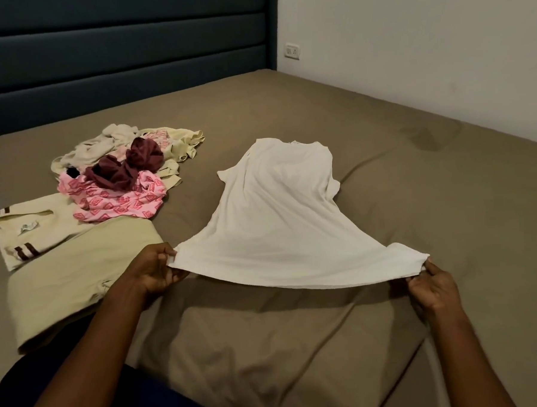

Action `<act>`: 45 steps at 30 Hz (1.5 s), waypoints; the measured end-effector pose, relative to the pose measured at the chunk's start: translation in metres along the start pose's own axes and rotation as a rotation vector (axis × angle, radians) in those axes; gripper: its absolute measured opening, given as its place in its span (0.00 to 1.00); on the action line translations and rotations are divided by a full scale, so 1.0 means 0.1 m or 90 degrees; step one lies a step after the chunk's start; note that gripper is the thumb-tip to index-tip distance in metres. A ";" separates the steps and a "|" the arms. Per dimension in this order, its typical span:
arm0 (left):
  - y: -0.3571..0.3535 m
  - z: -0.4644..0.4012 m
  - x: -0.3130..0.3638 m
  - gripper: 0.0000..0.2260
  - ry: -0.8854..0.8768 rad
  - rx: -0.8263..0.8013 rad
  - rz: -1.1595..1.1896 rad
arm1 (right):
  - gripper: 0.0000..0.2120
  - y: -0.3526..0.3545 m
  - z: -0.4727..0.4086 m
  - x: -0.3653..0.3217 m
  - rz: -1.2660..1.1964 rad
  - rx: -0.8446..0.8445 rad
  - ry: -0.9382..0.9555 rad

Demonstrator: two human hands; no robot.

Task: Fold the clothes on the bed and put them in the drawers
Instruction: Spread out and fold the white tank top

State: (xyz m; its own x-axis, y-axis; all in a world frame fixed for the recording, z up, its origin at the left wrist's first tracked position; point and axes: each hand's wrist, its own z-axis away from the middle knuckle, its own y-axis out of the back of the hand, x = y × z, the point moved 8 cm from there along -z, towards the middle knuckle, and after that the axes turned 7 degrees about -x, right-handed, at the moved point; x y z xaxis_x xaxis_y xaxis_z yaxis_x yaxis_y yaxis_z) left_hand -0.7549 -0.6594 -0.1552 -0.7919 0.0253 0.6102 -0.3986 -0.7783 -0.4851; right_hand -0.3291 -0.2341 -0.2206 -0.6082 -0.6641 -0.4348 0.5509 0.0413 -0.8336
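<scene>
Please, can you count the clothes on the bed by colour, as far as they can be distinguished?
White: 1, the white T-shirt held at its hem by the left hand and the right hand
Cream or beige: at least 3 (cream shirt, beige garment, tangled pale clothes)
Pink patterned: 1
Maroon: 1
Total: at least 6

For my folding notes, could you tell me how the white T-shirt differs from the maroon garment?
The white T-shirt is spread out, its hem held by the left hand and right hand; the maroon garment lies crumpled and untouched atop the pile. The T-shirt looks larger. Both are unfolded, on the bed.
</scene>
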 end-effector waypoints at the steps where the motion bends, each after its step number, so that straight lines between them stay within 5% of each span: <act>1: -0.02 -0.08 0.06 0.17 -0.002 0.018 0.023 | 0.65 -0.02 -0.13 -0.01 0.002 -0.011 -0.007; 3: -0.06 -0.28 0.34 0.23 -0.055 0.073 0.037 | 0.69 -0.25 -0.48 -0.02 0.018 -0.021 -0.021; 5: -0.26 -0.47 0.82 0.19 -0.137 0.096 0.017 | 0.65 -0.76 -0.90 -0.07 0.000 -0.074 -0.011; 7: -0.72 -0.56 1.33 0.08 -0.207 0.114 0.037 | 0.50 -1.46 -1.24 -0.24 -0.007 -0.062 0.015; 9: -1.39 -0.53 1.98 0.08 -0.274 0.044 0.059 | 0.30 -2.38 -1.53 -0.44 -0.040 -0.113 0.045; 11: -1.98 -0.37 2.69 0.05 -0.370 -0.035 0.174 | 0.21 -3.28 -1.79 -0.84 -0.082 -0.198 0.121; 13: -2.41 -0.21 3.48 0.13 -0.489 -0.133 0.364 | 0.24 -4.06 -1.84 -1.33 -0.141 -0.266 0.220; 16: -2.86 0.13 4.21 0.16 -0.552 -0.193 0.402 | 0.29 -4.93 -1.78 -1.80 -0.171 -0.324 0.276; 20: -3.10 0.73 4.30 0.17 -0.605 -0.226 0.336 | 0.14 -5.42 -1.39 -2.08 -0.158 -0.380 0.300; 23: -2.98 1.00 4.00 0.17 -0.611 -0.230 0.326 | 0.16 -5.15 -1.11 -2.15 -0.185 -0.379 0.316; 28: -2.33 1.19 3.05 0.24 -0.558 -0.164 0.247 | 0.51 -4.16 -0.61 -1.91 -0.178 -0.458 0.252; 32: -1.50 1.12 1.91 0.30 -0.462 -0.073 0.192 | 0.44 -2.93 -0.23 -1.59 -0.158 -0.383 0.245; 37: -0.24 0.87 0.46 0.24 -0.257 0.153 -0.021 | 0.60 -1.34 0.19 -0.96 -0.129 -0.284 0.170; 42: 0.40 0.90 -0.65 0.20 -0.082 0.245 -0.180 | 0.54 -0.03 0.60 -0.44 -0.084 -0.039 0.126; 45: 0.69 0.78 -0.86 0.28 -0.017 0.283 -0.285 | 0.16 0.42 0.98 -0.33 0.014 0.127 0.181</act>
State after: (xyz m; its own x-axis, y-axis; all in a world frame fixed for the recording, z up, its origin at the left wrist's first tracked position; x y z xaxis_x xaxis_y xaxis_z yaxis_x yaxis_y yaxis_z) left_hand -0.6784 -0.7641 -0.1921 -0.5789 0.3984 0.7115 -0.4540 -0.8822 0.1246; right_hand -0.2302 -0.2833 -0.2079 -0.7143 -0.4289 -0.5529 0.6493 -0.1117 -0.7523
